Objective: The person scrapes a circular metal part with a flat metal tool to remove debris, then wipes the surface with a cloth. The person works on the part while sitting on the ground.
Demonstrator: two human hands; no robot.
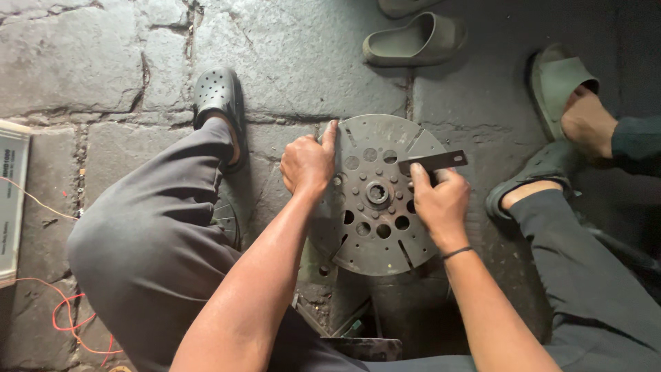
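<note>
A round grey metal disc [375,234] with several holes, slots and a splined centre hub lies flat on a stand between my knees. My left hand [308,164] grips the disc's left rim, fingers curled, thumb along the edge. My right hand [438,201] rests on the disc's right side and holds a flat dark metal bar [435,162] that points to the right over the upper rim.
Stone-paved floor [82,62] all around. My feet wear dark perforated clogs [219,93]. Loose green sandals [413,41] lie at the top. Another person's sandalled foot [575,103] is at upper right. A box [12,200] and red wires [69,320] lie at left.
</note>
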